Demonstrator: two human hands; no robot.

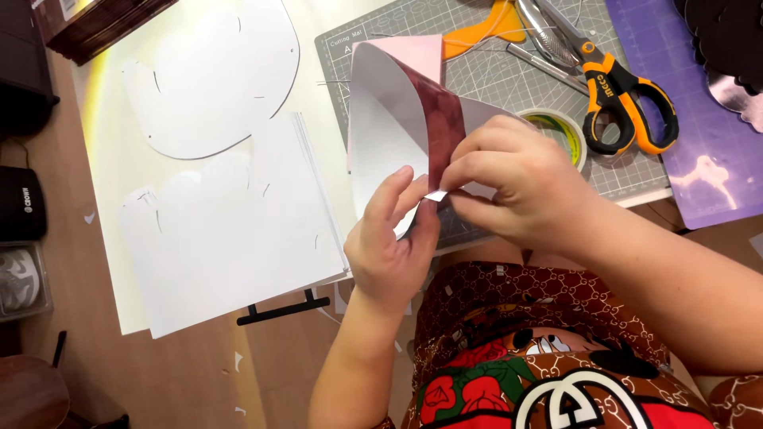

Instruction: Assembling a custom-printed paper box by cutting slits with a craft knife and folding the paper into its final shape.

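Head view shows my left hand (389, 246) and right hand (509, 187) both pinched shut on the lower tip of a curled paper cone (397, 119), which widens up-left over the cutting mat (493, 71).

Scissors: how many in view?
1: the orange-and-black scissors lie on the grey cutting mat at upper right, above the tape roll. Metal tools beside them are unclear; more may be hidden.
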